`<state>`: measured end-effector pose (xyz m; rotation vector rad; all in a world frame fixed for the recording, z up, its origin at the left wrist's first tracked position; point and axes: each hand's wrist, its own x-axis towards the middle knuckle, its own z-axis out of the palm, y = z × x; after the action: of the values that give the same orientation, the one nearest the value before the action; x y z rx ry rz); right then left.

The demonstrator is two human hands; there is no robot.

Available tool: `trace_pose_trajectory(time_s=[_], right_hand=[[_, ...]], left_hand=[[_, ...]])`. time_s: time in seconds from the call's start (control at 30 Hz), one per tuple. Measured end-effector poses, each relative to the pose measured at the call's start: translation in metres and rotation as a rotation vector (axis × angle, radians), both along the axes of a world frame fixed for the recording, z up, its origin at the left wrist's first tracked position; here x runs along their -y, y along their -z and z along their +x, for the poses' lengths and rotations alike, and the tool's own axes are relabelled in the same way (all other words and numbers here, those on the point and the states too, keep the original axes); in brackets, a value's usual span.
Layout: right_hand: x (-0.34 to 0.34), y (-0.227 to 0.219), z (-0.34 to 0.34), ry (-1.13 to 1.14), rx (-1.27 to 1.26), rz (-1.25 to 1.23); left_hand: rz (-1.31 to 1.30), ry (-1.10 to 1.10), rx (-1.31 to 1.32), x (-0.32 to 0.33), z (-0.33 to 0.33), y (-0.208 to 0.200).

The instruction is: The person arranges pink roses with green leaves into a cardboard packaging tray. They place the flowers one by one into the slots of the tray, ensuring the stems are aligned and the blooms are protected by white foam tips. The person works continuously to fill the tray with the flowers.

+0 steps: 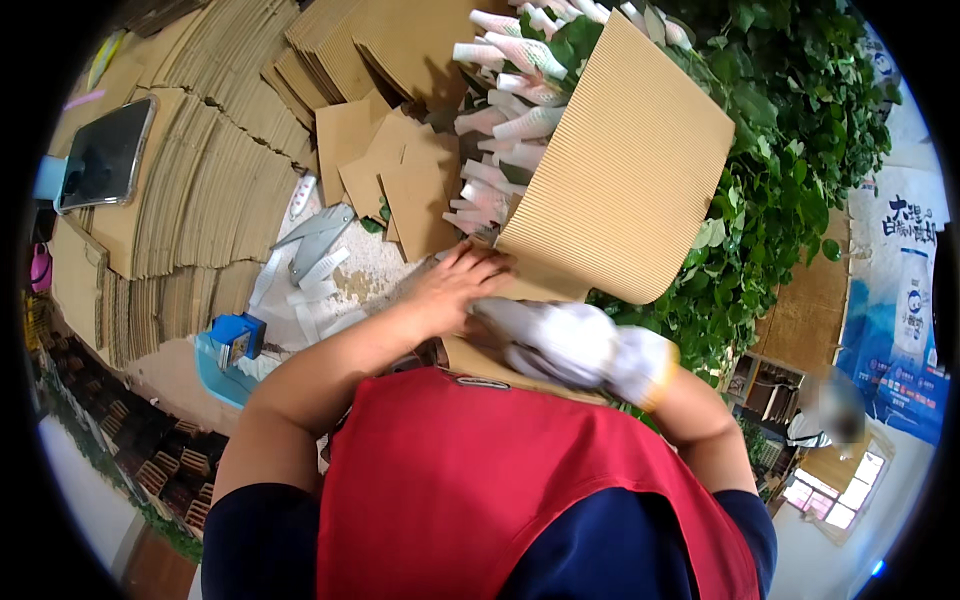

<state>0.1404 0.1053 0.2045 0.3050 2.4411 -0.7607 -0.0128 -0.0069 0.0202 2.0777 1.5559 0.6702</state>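
My left hand (450,285) is bare and lies flat on the lower edge of a bundle, its fingers stretched out. My right hand (570,345) wears a white glove with a grey palm and is beside it, on the near cardboard; motion smears its fingers. A sheet of tan corrugated cardboard (620,160) stands up on the right side of the bundle. Left of the sheet, several flower buds (525,55) in white and pink mesh sleeves are stacked with green leaves. What lies under my hands is mostly hidden.
Tall stacks of flat cardboard (190,200) fill the left, with a phone (108,155) on a holder. A grey metal hand tool (315,240) lies on the worktop near a small blue box (237,338) and a light-blue tray (213,375). Leafy stems (770,200) crowd the right.
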Motion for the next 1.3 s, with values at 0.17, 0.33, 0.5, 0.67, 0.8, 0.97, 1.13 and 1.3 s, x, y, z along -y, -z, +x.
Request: trace_pose_trajectory(time_s=[0.17,0.33,0.5,0.67,0.8,0.97,1.13,1.3], right_hand=[[-0.035,-0.083,-0.015,0.243,-0.579,0.342],[-0.065,-0.015,-0.079,0.010,0.156,0.170],[0.023,0.043,-0.195,-0.287,-0.458,0.257],[0.054,0.107,-0.202,-0.282,-0.444,0.635],[0.028,0.088,-0.169,-0.257,-0.450,0.808],[0.033,-0.089,-0.064,-0.010,-0.854,0.444],[0.016,-0.081,-0.040,0.519,-0.666,0.048],[0.009,-0.108,-0.061,0.712,-0.482,-0.282]], left_hand=[[-0.139,-0.079,-0.226,0.010,0.015,-0.017],[-0.204,-0.001,-0.109,0.000,0.009,-0.020],[-0.297,-0.058,0.489,0.004,0.028,0.067],[-0.329,-0.022,0.744,-0.006,0.007,0.056],[-0.383,0.100,0.974,-0.022,0.013,0.073],[-0.414,0.063,0.995,0.015,-0.007,0.105],[-0.695,0.084,0.057,-0.012,0.013,-0.062],[-0.233,0.055,0.234,0.005,0.008,0.032]])
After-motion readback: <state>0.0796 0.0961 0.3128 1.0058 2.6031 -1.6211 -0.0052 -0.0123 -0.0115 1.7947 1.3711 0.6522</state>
